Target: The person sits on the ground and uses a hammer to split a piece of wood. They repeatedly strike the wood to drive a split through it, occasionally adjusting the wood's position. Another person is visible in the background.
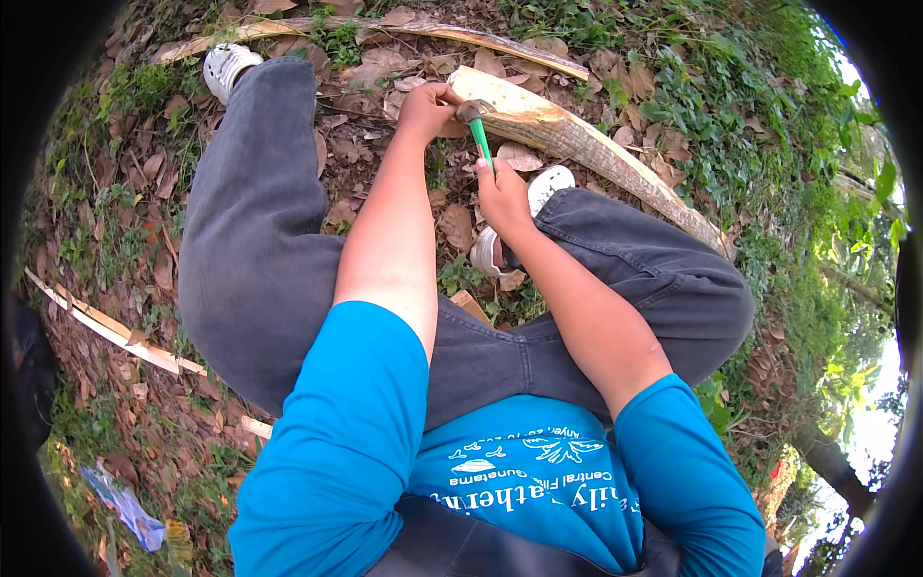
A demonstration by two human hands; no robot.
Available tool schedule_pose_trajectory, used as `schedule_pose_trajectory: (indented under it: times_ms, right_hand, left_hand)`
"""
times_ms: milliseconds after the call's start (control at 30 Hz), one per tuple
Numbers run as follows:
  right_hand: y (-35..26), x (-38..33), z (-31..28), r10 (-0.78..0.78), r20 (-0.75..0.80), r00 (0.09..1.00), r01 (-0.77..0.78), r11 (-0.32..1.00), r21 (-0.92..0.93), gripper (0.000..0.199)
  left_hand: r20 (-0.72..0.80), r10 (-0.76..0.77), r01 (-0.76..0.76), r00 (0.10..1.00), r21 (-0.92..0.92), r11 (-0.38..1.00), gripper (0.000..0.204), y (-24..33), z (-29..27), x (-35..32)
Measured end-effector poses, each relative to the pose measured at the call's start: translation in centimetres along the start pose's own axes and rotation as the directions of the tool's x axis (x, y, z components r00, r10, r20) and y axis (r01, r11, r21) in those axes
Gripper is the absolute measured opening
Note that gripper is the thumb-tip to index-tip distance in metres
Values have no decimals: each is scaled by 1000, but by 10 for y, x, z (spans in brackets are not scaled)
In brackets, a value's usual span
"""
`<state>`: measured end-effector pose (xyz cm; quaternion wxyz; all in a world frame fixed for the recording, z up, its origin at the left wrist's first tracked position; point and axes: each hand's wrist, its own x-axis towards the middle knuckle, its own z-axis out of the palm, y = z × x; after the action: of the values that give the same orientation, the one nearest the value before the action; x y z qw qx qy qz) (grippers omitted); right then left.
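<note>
I sit on leaf-covered ground with my legs spread. My left hand grips the cut end of a thick pale palm stalk that runs away to the right. My right hand is closed on the green handle of a small tool, whose grey metal head rests against the stalk's end just beside my left fingers. Both forearms reach forward between my knees.
Dark trousers and white shoes frame the spot. Another long dry stalk lies farther off. Split pale strips lie on the left, blue plastic litter at lower left, green creepers on the right.
</note>
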<state>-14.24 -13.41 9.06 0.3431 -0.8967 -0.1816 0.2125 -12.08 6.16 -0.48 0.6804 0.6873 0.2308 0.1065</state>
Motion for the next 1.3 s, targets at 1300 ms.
schedule_pose_trajectory:
  times_ms: [1300]
  right_hand:
    - [-37,4,-14,-94,-143,985,125,967,222,32]
  left_hand:
    - [-299,245,-103,922,420,901,20,-4,13,-17]
